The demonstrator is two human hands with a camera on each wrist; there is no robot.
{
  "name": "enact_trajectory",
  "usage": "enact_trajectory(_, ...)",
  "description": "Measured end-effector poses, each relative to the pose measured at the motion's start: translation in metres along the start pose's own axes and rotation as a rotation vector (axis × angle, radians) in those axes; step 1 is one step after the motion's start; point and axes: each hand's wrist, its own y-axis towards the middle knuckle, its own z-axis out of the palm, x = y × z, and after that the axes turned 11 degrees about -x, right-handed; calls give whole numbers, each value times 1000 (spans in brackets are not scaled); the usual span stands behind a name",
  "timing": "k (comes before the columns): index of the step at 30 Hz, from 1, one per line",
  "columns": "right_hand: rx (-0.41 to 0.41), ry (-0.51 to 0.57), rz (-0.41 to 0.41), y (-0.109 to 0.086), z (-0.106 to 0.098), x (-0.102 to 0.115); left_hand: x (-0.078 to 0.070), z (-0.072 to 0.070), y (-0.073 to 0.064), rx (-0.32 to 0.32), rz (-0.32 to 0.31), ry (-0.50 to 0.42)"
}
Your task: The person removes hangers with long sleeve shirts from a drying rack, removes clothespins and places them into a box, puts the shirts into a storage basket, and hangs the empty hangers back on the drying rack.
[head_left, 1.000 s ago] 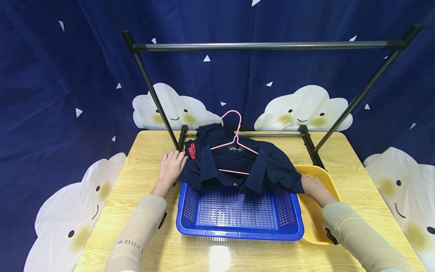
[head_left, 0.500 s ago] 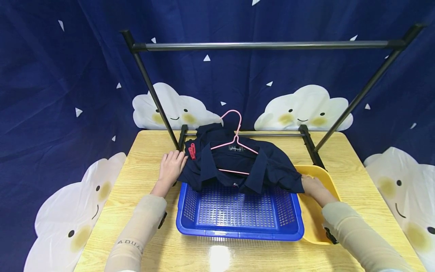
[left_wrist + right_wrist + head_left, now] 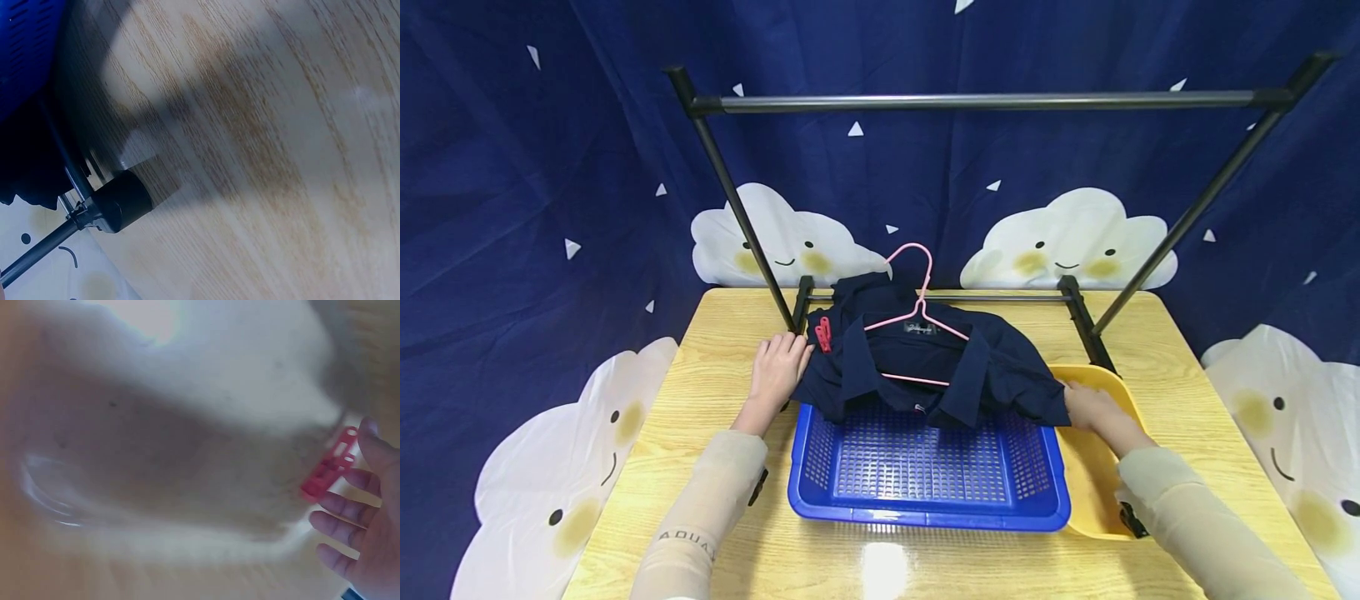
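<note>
fingers (image 3: 337,529) of the right hand (image 3: 385,540), bent and spaced apart, reach to a red clip (image 3: 329,465) in the yellow basket (image 3: 1086,487), thumb and forefinger at one end of it; whether they pinch it cannot be told. the left hand (image 3: 777,368) has its fingers loosely extended at the edge of a navy shirt (image 3: 1015,358), near the left post of a black rack (image 3: 985,102). the collared shirt lies across the far part of a blue basket (image 3: 932,518), a pink hanger (image 3: 921,308) in its neck, hook pointing away from the person. more red clipping (image 3: 823,335) sits on its left shoulder area. both baskets stand on a wood-grain worktop (image 3: 718,342) before a dark blue curtain (image 3: 1075,150) printed with smiling clouds.
</note>
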Motion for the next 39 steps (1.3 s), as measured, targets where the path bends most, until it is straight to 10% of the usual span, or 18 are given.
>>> enact_trajectory(15, 3, 86, 69, 5, -66, 7, 0, -1, -1, 1, 0, -9)
enact_trajectory(25, -373, 85, 29, 18, -97, 43, -1, -1, -1, -3, -2, -12)
enact_trajectory(39, -685, 215, -97, 47, -114, 118, -1, 0, -2, -8, -1, -11)
